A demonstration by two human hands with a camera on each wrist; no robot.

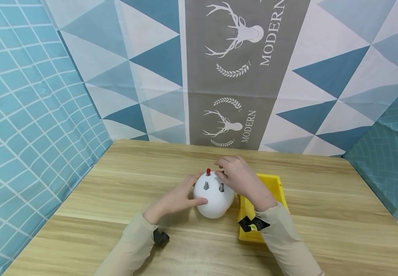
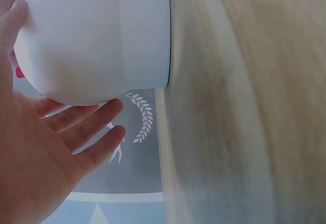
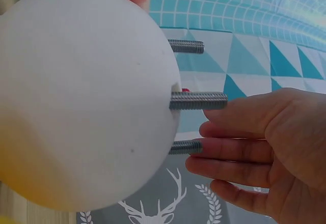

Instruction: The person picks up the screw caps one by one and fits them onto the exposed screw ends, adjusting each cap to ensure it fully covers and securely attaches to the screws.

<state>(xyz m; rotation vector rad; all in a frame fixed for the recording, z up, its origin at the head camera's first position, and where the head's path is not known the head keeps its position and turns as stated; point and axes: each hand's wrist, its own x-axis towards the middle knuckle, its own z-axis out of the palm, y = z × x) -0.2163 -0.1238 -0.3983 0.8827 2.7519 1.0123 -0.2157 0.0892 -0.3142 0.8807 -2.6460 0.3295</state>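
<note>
A rounded white dome [image 1: 214,205] sits on the table with several threaded metal bolts [image 3: 198,101] standing up from its top. One far bolt wears a red cap [image 1: 208,172]. Against the dome's left side rests my left hand [image 1: 178,197], thumb on the near face and the other fingers spread along the far side. In the left wrist view those fingers [image 2: 91,127] look fairly straight. My right hand [image 1: 238,176] is over the dome's far right, fingers loosely bent. Its fingertips are right at the end of a bare bolt [image 3: 186,147] in the right wrist view.
A yellow bin [image 1: 278,184] stands right of the dome, partly under my right forearm; its inside is mostly hidden. Wood-grain table [image 1: 123,172] surrounds both. Behind rises a patterned cloth backdrop [image 1: 157,76], with blue tiled cloth [image 1: 30,115] at the left.
</note>
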